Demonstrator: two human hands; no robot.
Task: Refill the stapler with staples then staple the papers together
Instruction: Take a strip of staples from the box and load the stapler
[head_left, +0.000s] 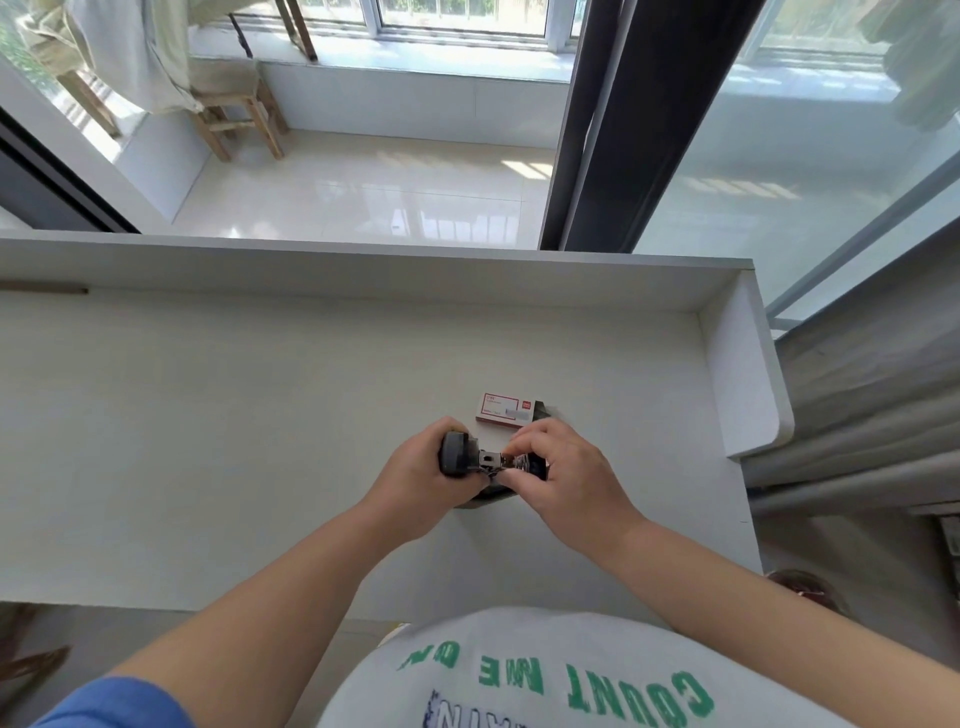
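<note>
A dark stapler (470, 460) is held over the white desk, its top swung back so the metal staple channel shows. My left hand (415, 480) grips its rear end. My right hand (558, 475) pinches at the front of the channel with thumb and forefinger; I cannot tell whether a staple strip is between them. A small red and white staple box (504, 409) lies just behind the hands, its right end open. Papers are mostly hidden; only a grey edge (480, 503) shows under the hands.
The white desk (260, 415) has a raised back rim and a raised side panel (737, 374) at the right. Beyond it are a tiled floor, a wooden stool (239, 111) and a dark door frame (587, 130).
</note>
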